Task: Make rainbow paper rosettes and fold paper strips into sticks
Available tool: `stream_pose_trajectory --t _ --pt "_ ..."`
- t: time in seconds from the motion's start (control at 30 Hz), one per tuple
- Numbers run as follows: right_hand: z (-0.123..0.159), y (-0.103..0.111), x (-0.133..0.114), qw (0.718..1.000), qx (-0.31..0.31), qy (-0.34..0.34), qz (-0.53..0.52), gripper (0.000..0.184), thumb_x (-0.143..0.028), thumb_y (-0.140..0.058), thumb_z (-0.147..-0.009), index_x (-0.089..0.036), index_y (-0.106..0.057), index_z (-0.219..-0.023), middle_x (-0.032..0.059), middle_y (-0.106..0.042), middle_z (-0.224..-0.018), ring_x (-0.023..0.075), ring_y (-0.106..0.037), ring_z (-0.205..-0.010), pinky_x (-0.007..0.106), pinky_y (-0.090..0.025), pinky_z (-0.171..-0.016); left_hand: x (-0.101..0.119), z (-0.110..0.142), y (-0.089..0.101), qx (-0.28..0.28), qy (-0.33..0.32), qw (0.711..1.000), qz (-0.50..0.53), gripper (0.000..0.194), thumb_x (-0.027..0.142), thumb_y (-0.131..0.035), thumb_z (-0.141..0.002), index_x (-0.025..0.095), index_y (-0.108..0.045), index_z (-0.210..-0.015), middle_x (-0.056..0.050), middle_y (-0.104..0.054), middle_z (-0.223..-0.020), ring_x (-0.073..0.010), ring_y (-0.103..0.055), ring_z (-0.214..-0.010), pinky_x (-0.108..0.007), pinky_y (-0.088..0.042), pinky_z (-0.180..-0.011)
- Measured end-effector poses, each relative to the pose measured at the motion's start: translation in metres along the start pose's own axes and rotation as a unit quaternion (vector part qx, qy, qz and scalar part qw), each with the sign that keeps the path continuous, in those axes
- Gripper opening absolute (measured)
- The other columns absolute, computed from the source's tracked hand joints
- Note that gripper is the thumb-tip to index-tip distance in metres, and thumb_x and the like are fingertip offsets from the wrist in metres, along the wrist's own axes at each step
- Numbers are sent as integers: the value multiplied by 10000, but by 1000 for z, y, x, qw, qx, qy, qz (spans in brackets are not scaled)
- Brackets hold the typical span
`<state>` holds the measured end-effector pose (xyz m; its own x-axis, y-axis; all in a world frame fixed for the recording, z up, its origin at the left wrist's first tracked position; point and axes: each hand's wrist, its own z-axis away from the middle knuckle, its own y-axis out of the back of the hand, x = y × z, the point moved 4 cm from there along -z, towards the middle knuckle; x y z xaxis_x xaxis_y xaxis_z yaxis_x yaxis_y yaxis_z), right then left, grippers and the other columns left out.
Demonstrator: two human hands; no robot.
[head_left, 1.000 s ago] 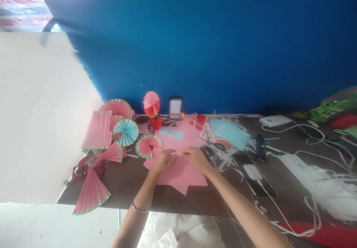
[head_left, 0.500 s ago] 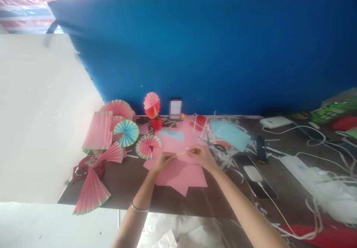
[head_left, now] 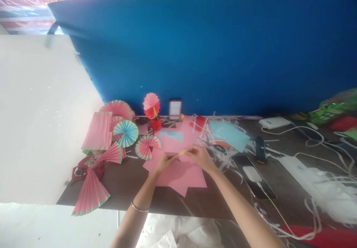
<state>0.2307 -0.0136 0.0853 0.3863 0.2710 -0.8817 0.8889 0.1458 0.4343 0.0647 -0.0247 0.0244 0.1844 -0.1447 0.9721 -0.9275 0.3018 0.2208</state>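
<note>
Between my two hands runs a thin yellow strip [head_left: 182,153], slightly tilted, its right end higher. My left hand [head_left: 166,161] pinches the lower end, and my right hand [head_left: 198,155] is closed on the upper end. Both hands are just above pink paper sheets [head_left: 181,173] spread on the dark table [head_left: 122,184]. Left of my left hand lies a pleated paper fan with rainbow edges [head_left: 147,146]. A small light-blue paper [head_left: 173,135] rests on the pink sheets beyond my hands.
Several pink folded fans [head_left: 93,194] and a blue pleated rosette [head_left: 126,133] are on the left. A red pot with a paper flower [head_left: 152,106] stands at the back. White paper scraps, a blue sheet [head_left: 230,134], a phone [head_left: 255,177] and cables lie to the right.
My hands have come slightly closer together, and the yellow strip between them is now more tilted, with less of it showing.
</note>
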Motion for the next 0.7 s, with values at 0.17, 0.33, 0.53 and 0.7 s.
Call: stream_pose_trajectory --t 0.17,0.33,0.53,0.7 --pt "-2 1 2 1000 2 2 18 136 -292 -592 -703 -178 -653 -661 58 -688 -767 192 -627 -730 318 -491 -692 -3 0 0 -2 21 1000 21 436 530 -530 -749 141 -726 -771 -31 -668 -684 -148 -545 -619 -218 -396 -543" --pt "-7 0 6 1000 16 -5 12 106 -273 -602 -687 -177 -635 -656 52 -678 -719 190 -626 -691 314 -495 -666 2 0 -1 2 31 999 21 444 536 -522 -751 141 -725 -766 -14 -637 -626 -120 -494 -553 -209 -355 -502" --pt "-13 -5 14 998 51 0 -49 170 -328 -639 -667 -179 -571 -710 39 -646 -693 181 -620 -655 316 -508 -633 10 3 -5 19 13 1000 3 462 536 -476 -784 136 -697 -719 -9 -589 -558 -126 -496 -564 -213 -364 -525" --pt "-12 -11 21 980 82 -79 -161 369 -377 -707 -599 -162 -585 -873 53 -660 -752 198 -642 -714 329 -522 -659 13 5 -7 23 16 999 17 466 533 -471 -794 124 -672 -694 -5 -565 -527 -110 -491 -526 -206 -358 -505"
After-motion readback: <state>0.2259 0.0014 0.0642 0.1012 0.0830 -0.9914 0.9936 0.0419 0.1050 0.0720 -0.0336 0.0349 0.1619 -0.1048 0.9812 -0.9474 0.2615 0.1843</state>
